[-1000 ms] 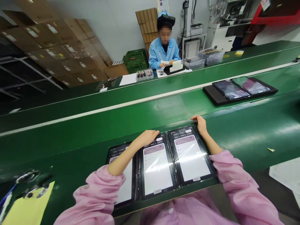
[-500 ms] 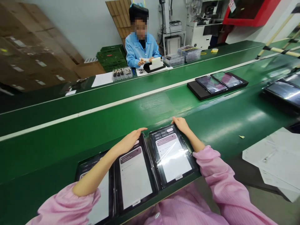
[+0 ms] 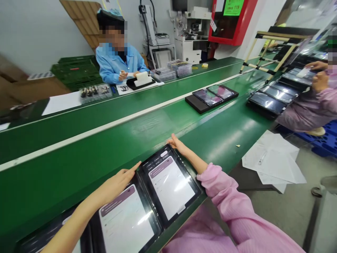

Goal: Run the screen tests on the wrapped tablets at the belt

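Observation:
Three lit tablets lie side by side in a black tray near the bench's front edge: a right tablet [image 3: 172, 186], a middle tablet [image 3: 126, 221] and a left one mostly hidden by my left forearm. My left hand [image 3: 118, 184] stretches across the far end of the middle tablet, its fingers extended towards the gap beside the right tablet. At the right tablet's far right corner, my right hand [image 3: 177, 144] curls round the edge of the black tray [image 3: 191, 172], thumb raised. Both screens in full view show white pages with a purple band.
Across the green bench [image 3: 110, 154] sits a person in blue [image 3: 118, 66]. Another black tray [image 3: 193, 104] holds two tablets further along. More tablets [image 3: 268, 102] lie before a second person's hands at right. Paper sheets [image 3: 273, 158] rest beside the bench.
My view has swung to the right, bringing the second person into sight. Both hands remain at the tablets' far ends; my left fingertips now lie close to the right tablet's far left corner.

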